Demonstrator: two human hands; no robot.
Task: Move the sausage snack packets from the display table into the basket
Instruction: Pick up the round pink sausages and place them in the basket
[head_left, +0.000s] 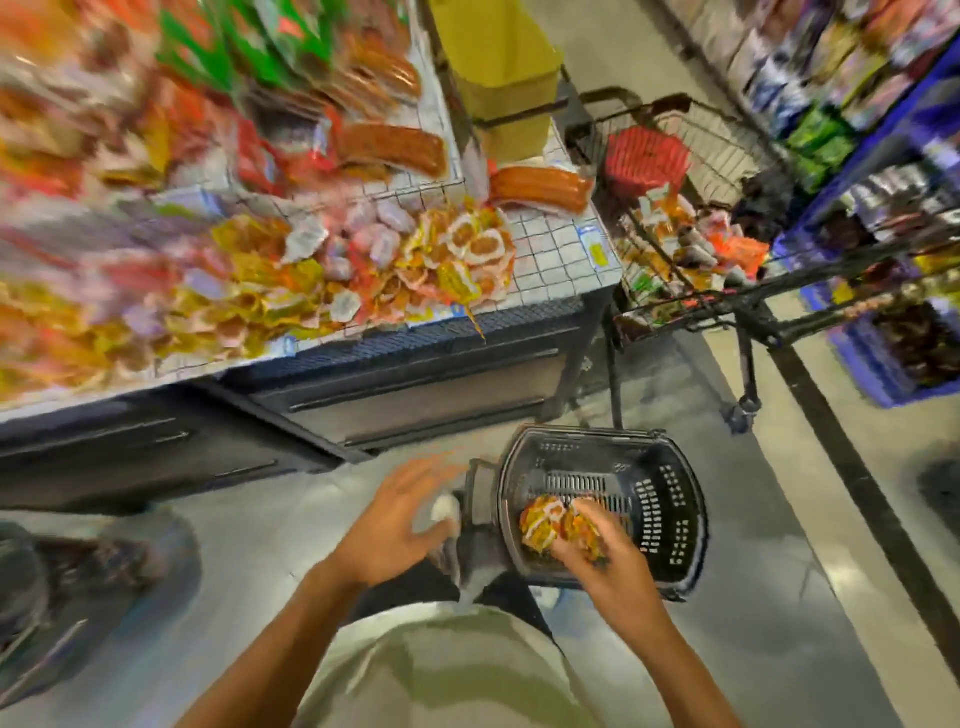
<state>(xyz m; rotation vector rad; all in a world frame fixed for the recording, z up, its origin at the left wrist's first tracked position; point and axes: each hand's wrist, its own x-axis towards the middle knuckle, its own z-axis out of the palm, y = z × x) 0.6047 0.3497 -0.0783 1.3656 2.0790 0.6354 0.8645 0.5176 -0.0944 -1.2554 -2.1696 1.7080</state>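
Observation:
A black plastic basket (670, 499) sits on the floor in front of me. My right hand (602, 558) is inside it and grips a bunch of orange and yellow sausage snack packets (545, 522) just above the basket's bottom. My left hand (395, 519) hovers with spread fingers to the left of the basket and holds nothing. A heap of more snack packets (452, 260) lies on the display table (556, 254) above, near its right corner.
Larger sausage packs (540, 187) lie further back on the table. A wire shopping cart (691, 218) loaded with goods stands right of the table. Shelves (883, 130) line the aisle at right. My shoes (452, 519) are beside the basket. Dark cabinet fronts (415, 384) sit under the table.

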